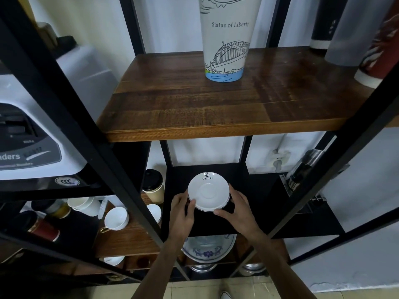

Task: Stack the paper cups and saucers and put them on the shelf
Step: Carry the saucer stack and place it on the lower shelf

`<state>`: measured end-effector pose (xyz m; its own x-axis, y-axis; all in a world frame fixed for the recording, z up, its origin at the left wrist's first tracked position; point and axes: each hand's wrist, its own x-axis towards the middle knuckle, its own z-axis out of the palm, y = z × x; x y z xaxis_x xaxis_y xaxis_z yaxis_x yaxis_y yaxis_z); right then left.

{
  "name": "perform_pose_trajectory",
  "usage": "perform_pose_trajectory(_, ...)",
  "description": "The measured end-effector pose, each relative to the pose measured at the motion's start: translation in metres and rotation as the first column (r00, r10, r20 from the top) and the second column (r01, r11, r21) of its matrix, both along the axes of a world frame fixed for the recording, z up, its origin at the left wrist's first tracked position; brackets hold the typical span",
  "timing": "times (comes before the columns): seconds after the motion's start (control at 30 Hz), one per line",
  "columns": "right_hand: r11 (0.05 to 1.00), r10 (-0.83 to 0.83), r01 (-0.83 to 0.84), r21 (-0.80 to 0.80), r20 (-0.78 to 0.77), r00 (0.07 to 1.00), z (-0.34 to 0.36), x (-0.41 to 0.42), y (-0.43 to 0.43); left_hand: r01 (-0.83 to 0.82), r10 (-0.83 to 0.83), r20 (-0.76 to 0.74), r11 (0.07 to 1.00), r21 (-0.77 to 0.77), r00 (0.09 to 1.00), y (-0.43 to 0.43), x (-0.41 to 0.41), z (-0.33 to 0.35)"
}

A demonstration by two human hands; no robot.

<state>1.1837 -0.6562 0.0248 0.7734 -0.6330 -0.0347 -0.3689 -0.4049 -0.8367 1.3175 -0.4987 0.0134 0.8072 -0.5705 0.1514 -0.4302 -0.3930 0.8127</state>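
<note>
A small stack of white saucers (208,192) with a dark logo on the top one sits over the black shelf board (254,214) in the middle bay. My left hand (182,212) grips the stack's left rim, thumb on top. My right hand (236,207) holds the right rim from the other side. Whether the stack rests on the board or hangs just above it is unclear. A tall stack of white paper cups (226,39) printed with a bridge stands on the wooden shelf (194,104) above.
Black metal frame bars (138,203) flank the bay. White teacups (116,217), paper cups (85,205) and a lidded coffee cup (154,186) crowd the left shelf. A blue-patterned plate (208,248) lies below. A blender base (26,147) stands left; steel items (302,169) stand right.
</note>
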Motion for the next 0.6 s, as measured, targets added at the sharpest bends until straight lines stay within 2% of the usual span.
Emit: perform_pose_trajectory(0.6, 0.999, 0.008, -0.008, 0.045, -0.001, 1.000, 0.0029, -0.0003, 0.0001, -0.016, 0.016, -0.014, 1.000, 0.013, 1.000, 0.0005, -0.0025, 0.0052)
